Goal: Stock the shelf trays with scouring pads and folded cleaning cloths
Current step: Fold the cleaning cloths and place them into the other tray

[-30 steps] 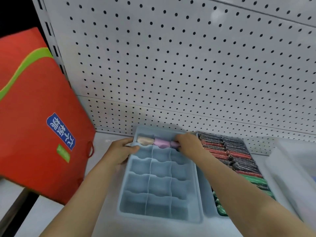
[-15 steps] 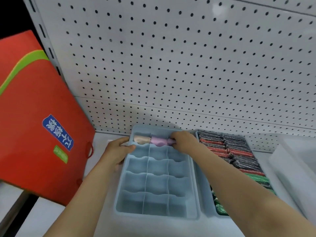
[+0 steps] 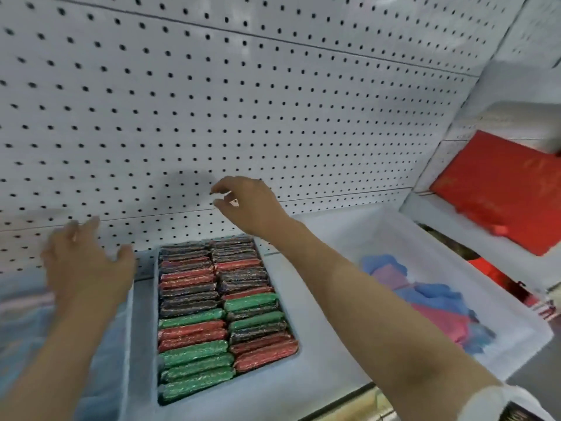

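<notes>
A white pegboard (image 3: 273, 110) backs a pale shelf (image 3: 306, 387). On the shelf a tray (image 3: 144, 329) stands packed with two rows of glittery scouring pads (image 3: 218, 317) in black, red and green, set on edge. Right of it a white bin (image 3: 455, 238) holds loose blue and pink cloths (image 3: 431, 302); beyond the bin sit red boxes (image 3: 504, 189). The left hand (image 3: 88, 268), blurred, hovers with fingers spread, holding nothing, above the tray's left rim and a blurred blue tray (image 3: 27, 323). The right hand (image 3: 252, 205) hangs raised before the pegboard, above the pads, fingers loosely curled and empty; its forearm crosses between tray and bin.
</notes>
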